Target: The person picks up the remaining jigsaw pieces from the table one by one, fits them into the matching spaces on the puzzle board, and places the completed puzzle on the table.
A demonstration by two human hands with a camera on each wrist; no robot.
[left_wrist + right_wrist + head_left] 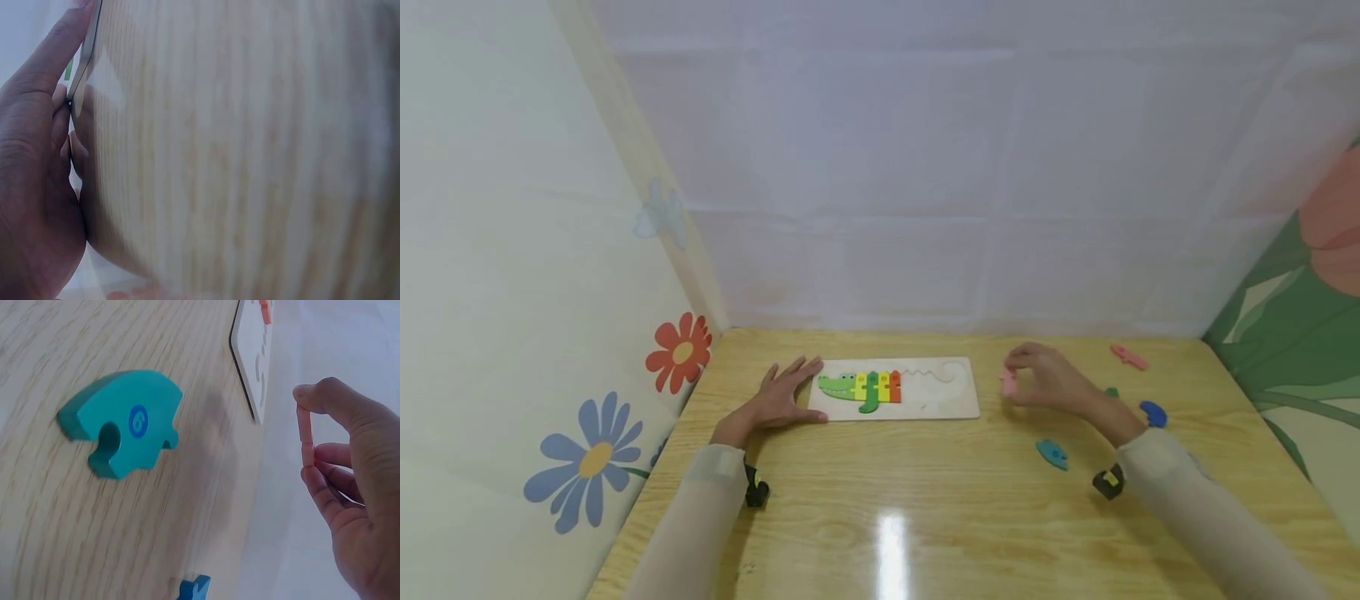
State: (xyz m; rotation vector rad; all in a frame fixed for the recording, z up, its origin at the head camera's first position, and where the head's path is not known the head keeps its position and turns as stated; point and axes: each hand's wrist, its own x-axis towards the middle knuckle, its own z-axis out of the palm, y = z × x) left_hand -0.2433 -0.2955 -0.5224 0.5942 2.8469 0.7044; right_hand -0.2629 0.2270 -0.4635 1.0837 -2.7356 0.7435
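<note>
A pale wooden puzzle board (943, 402) lies on the table, with a green crocodile head, yellow and green sections and an orange-red piece (896, 387) set in its left half. A curly tail outline shows on the bare right half. With fingers spread, my left hand (781, 396) rests at the board's left end; the left wrist view shows the thumb (59, 47) against its edge. To the right of the board, my right hand (1048, 379) pinches a small pink puzzle piece (304, 434) between thumb and fingertips, held above the table.
A teal piece marked 6 (140, 419) lies on the table in front of the right hand. Around the right forearm are a blue curved piece (1153, 414), a partly hidden green piece (1112, 392) and another pink piece (1129, 357). White cloth walls (865, 275) stand behind.
</note>
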